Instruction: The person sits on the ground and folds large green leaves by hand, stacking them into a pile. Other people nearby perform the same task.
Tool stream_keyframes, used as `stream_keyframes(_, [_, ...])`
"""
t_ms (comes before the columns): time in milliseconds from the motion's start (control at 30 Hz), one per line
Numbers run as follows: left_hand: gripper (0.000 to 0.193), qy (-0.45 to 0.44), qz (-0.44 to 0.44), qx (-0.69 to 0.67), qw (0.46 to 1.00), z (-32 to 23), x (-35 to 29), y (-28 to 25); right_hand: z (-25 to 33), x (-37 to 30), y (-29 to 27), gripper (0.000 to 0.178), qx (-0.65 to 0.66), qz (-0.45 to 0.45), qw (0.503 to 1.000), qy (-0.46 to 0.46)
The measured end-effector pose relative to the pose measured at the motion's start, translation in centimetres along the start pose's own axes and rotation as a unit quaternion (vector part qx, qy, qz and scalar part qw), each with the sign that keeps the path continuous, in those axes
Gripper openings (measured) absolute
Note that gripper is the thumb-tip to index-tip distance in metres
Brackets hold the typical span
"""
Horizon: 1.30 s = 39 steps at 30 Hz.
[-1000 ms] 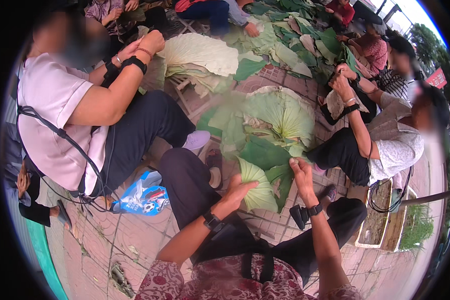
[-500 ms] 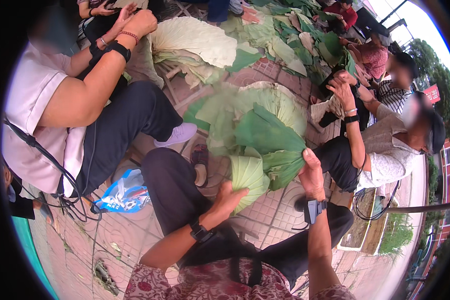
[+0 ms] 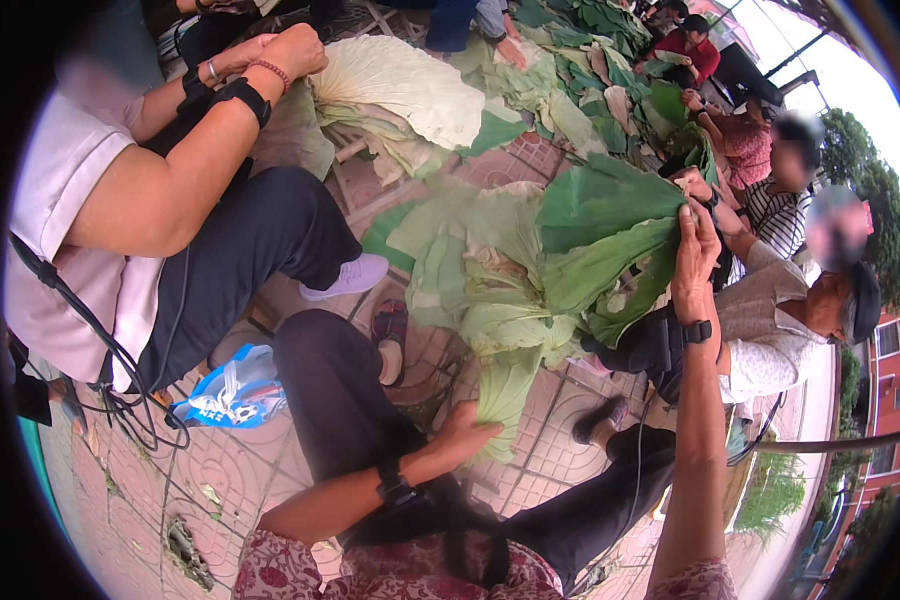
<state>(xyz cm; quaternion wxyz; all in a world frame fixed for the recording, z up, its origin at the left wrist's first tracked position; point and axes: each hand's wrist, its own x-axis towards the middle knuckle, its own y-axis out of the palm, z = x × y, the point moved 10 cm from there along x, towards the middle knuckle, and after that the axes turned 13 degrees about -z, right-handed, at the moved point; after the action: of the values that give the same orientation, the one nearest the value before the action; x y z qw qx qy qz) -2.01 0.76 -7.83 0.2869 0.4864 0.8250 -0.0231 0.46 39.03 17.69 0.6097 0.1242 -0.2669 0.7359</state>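
Large lotus leaves, some pale and some dark green, are in both my hands. My left hand (image 3: pixel 460 438) is closed on the edge of a pale green lotus leaf (image 3: pixel 503 392), low over my lap. Raised farther out to the right, my right hand (image 3: pixel 694 250) pinches the gathered end of a dark green lotus leaf (image 3: pixel 610 212), which fans out to the left. Between and beyond my hands lies a heap of pale, wilted lotus leaves (image 3: pixel 440 262), overlapping the held ones. Where the held leaves end and the heap begins is hard to make out.
A person (image 3: pixel 160 190) sits close at my left, holding a whitish leaf (image 3: pixel 405 85). Another person (image 3: pixel 770 300) sits close at my right. More leaves (image 3: pixel 570 90) cover the far paving. A blue plastic bag (image 3: pixel 235 390) and black cables (image 3: pixel 120 350) lie at the left.
My right hand has moved up and to the right, lifting the dark green leaf away from the pale one. My left hand stays low, a little nearer to me, still gripping its leaf.
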Motion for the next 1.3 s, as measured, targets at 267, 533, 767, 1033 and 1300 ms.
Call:
stream_keyframes(267, [0.028, -0.013, -0.006, 0.023, 1.0, -2.2, -1.1, -0.9, 7.8, -6.1, 8.9, 0.026, -0.186, 0.105, 0.923, -0.319])
stream_keyframes(533, [0.029, -0.009, -0.025, 0.055, 0.998, -1.2, -0.6, -0.9, -17.1, -20.3, 9.5, 0.03, -0.358, 0.26, 0.882, -0.161])
stream_keyframes(767, [0.025, -0.014, -0.006, 0.09, 0.996, -1.8, -0.6, 0.0, -12.7, -8.4, 9.2, 0.029, -0.401, 0.162, 0.872, -0.231])
stream_keyframes(1033, [0.023, 0.021, -0.004, 0.053, 0.998, -2.1, -0.1, 1.2, -17.4, -17.1, 7.8, 0.045, -0.45, 0.319, 0.792, -0.262])
stream_keyframes(1300, [0.024, -0.014, -0.128, 0.058, 0.99, -0.6, 1.9, -2.1, -9.8, -28.8, 2.3, 0.046, -0.285, 0.244, 0.927, 0.014])
